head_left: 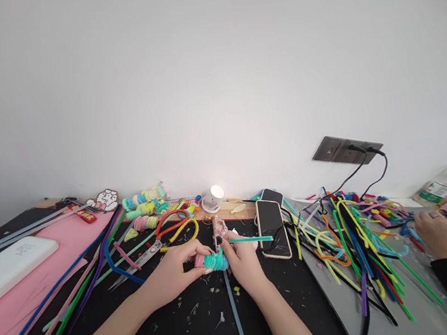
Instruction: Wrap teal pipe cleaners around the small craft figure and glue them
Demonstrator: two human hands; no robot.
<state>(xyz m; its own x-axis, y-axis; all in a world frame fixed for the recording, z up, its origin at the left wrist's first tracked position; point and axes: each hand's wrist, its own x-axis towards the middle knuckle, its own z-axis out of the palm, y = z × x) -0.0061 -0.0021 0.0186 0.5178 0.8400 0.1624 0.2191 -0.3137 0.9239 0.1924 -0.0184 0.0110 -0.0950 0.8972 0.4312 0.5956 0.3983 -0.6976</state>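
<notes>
My left hand [176, 272] is closed around the pink end of a coiled pipe-cleaner roll [214, 261], pink on the left and teal on the right. My right hand [245, 264] pinches at the teal end, and a straight teal pipe cleaner [256, 238] sticks out rightward from its fingers. Below the roll, a pale blue-grey strip [237, 319] runs toward me over the black mat [183, 334]. Just beyond the hands stands a pinkish, blotched object [218, 226], partly hidden by the fingers. Scissors [148, 255] with red and yellow handles lie beyond my left hand.
Finished-looking coiled rolls [143, 198] lie by the wall, near a small white cup [213, 199]. Phones [272, 228] rest right of my hands. A pipe-cleaner heap [361, 247] covers the grey table; another person's hands [440, 234] work beyond it. A white power bank [13, 271] lies left.
</notes>
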